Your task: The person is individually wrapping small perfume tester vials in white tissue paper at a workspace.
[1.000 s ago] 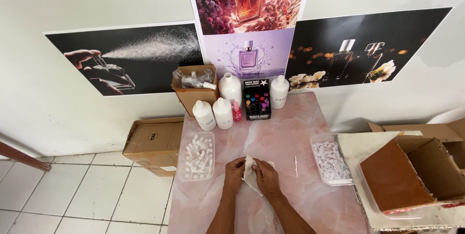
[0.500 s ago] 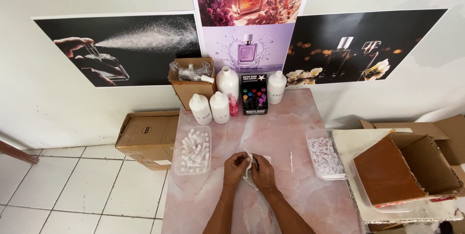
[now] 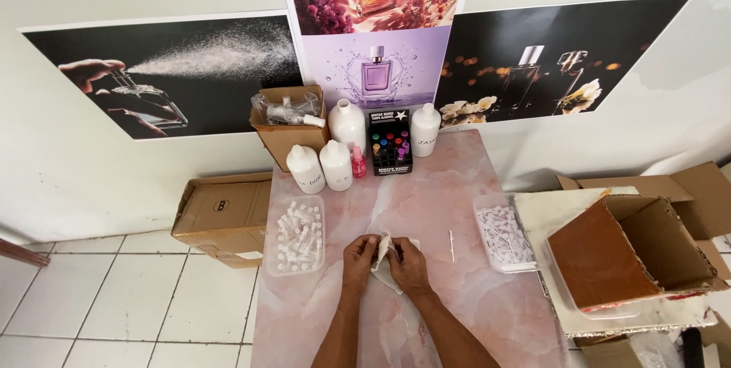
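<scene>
Both of my hands meet over the middle of a pink marbled table (image 3: 442, 185). My left hand (image 3: 359, 256) and my right hand (image 3: 408, 264) pinch a small crumpled white cloth (image 3: 383, 255) between them, just above the tabletop. Whether something small sits inside the cloth is hidden. A thin white stick (image 3: 451, 245) lies on the table a little to the right of my right hand.
A clear tray of small vials (image 3: 297, 235) lies left, a tray of white caps (image 3: 502, 232) right. At the back stand several white bottles (image 3: 336, 165), a small pink bottle (image 3: 357, 162), a black box of coloured dots (image 3: 389, 142) and a cardboard box (image 3: 289, 133). Open cartons (image 3: 636, 254) sit right.
The view has shifted slightly. My hands stay together on the white cloth at the table's middle, working it a little; nothing else has moved.
</scene>
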